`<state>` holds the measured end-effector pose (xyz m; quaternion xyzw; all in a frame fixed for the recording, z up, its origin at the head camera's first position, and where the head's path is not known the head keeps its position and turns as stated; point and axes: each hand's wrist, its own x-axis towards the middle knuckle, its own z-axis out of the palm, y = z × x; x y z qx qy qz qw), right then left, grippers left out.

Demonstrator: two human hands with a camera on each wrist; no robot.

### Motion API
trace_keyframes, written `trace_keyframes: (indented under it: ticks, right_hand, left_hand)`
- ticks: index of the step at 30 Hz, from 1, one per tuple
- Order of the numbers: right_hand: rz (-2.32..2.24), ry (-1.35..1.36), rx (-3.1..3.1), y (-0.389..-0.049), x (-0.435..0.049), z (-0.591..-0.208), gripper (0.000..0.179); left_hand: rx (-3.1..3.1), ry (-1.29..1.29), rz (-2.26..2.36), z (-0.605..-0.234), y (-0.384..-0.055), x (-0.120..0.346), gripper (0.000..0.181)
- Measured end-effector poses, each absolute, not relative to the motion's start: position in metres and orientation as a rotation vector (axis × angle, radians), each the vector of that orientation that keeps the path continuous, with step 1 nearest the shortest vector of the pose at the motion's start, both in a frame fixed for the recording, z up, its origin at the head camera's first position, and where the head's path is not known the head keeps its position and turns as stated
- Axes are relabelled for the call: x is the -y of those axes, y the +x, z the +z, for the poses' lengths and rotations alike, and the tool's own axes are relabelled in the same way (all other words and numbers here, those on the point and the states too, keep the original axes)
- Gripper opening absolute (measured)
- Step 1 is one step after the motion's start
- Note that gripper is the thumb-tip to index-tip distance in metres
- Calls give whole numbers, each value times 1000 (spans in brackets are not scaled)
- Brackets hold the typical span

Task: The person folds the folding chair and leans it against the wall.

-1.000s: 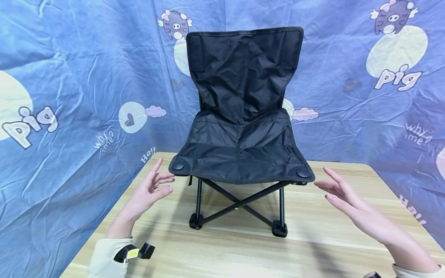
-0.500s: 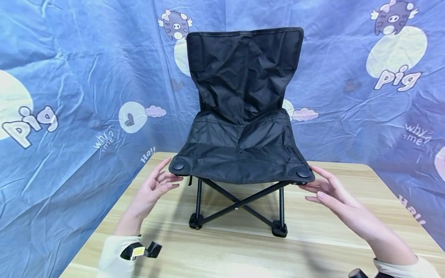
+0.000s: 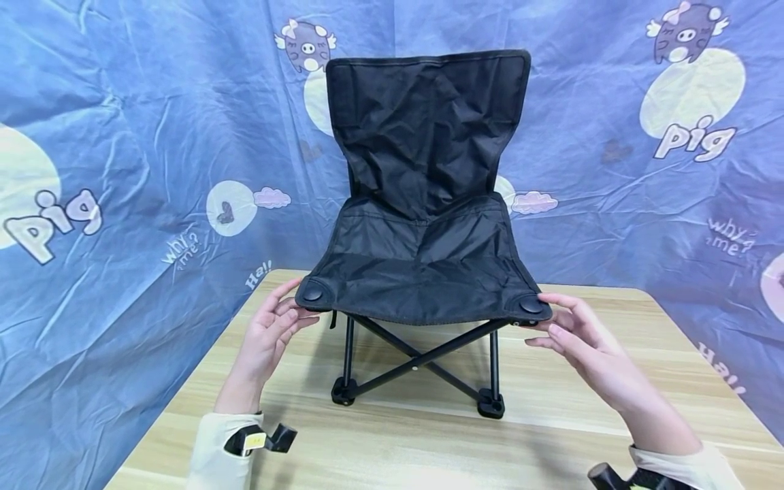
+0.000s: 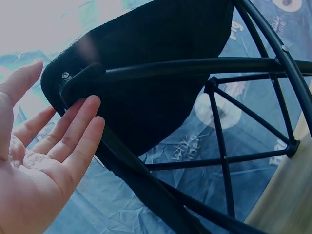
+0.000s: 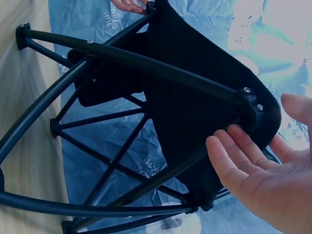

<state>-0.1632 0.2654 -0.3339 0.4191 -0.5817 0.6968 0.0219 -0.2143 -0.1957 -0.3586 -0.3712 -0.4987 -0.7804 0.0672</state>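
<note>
A black folding camping chair [image 3: 422, 286] stands unfolded and upright, its fabric back [image 3: 429, 129] away from me and its crossed metal legs [image 3: 386, 378] below. My left hand [image 3: 265, 337] is at the seat's front left corner; in the left wrist view its nearly straight fingers [image 4: 80, 136] reach the corner's underside, the thumb held apart. At the front right corner is my right hand [image 3: 588, 347], index finger along the corner's edge. Its other fingers [image 5: 234, 161] extend to the underside of that corner in the right wrist view, with the thumb apart.
The chair's feet [image 3: 491, 405] rest on a light wooden table [image 3: 398, 442]. A blue cloth [image 3: 153, 122] printed with pigs and words hangs behind and at the sides. Each wrist carries a small black camera mount [image 3: 245, 441] over a pale sleeve [image 3: 214, 456].
Both hands have moved inward from beside the chair to its front seat corners. The view has shifted slightly; the chair stands in the same place.
</note>
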Motion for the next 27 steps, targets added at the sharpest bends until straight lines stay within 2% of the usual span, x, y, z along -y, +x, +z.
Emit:
trace_keyframes:
  ticks: [11,27]
  right_hand:
    - [2295,1150,1679,-166,-259,-335,42]
    - [2426,1190,1385,-174,-254,-342,40]
  left_hand:
    - [1353,-1092,-2406,-359,-218,182,39]
    - [1161,-1075,-2426,-361,-225,174,36]
